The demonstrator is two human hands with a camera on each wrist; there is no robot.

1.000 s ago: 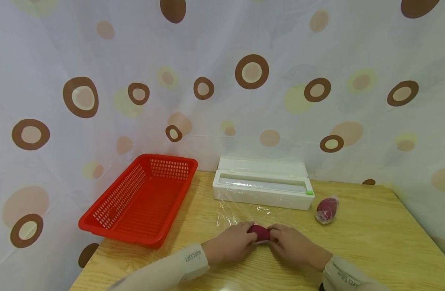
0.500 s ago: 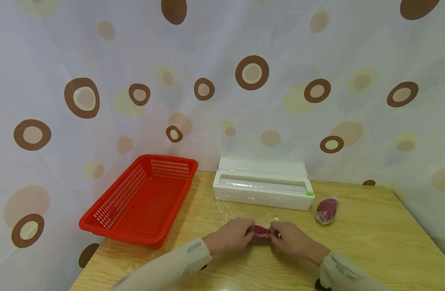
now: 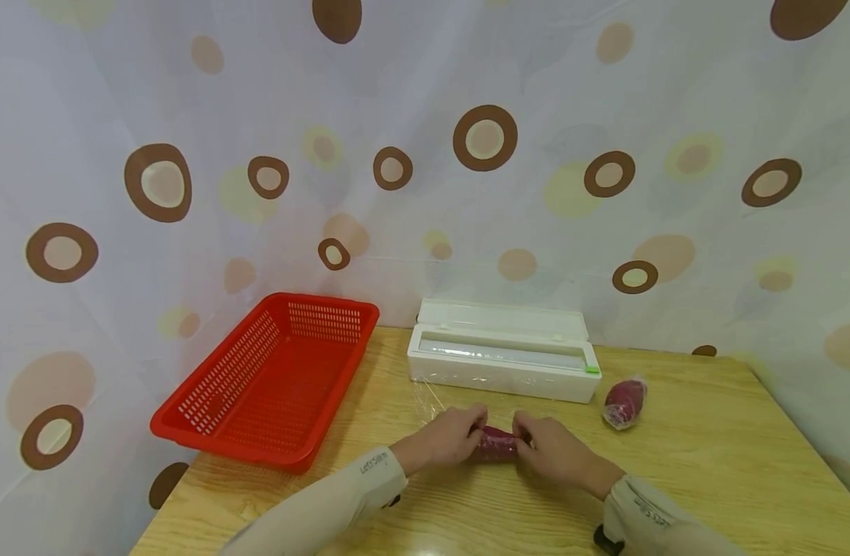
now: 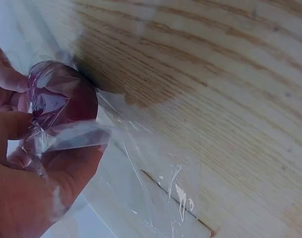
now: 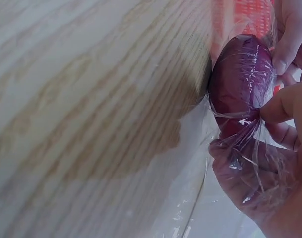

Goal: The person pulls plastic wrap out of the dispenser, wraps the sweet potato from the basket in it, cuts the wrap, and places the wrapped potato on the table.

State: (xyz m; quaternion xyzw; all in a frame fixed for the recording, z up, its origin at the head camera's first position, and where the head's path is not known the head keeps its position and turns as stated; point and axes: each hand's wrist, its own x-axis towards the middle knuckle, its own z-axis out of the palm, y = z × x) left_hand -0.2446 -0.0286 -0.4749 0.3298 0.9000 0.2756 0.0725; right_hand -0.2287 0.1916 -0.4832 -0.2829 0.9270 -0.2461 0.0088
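In the head view a smooth purple-red oval piece of produce (image 3: 497,448) lies between both hands, covered in clear cling film. My left hand (image 3: 452,435) grips its left end; in the left wrist view, cling film (image 4: 175,193) drapes over those fingers and trails away from the oval (image 4: 71,96). At the right end, my right hand (image 3: 557,452) pinches the film. The right wrist view shows the film (image 5: 255,158) gathered into tight creases at the end of the oval (image 5: 240,79), with thumb and fingertips on it.
Behind the hands stands a white cling film box (image 3: 501,380), lid up, the roll inside. A second film-wrapped purple-red oval (image 3: 624,403) sits to its right on the wooden table (image 3: 716,463). On the left is a red plastic basket (image 3: 341,394). A dotted curtain (image 3: 425,208) hangs behind.
The oval has rolled over within the hands, and glossy film now covers the side facing me. Both hands have shifted slightly away from me; box, basket and second oval are unmoved.
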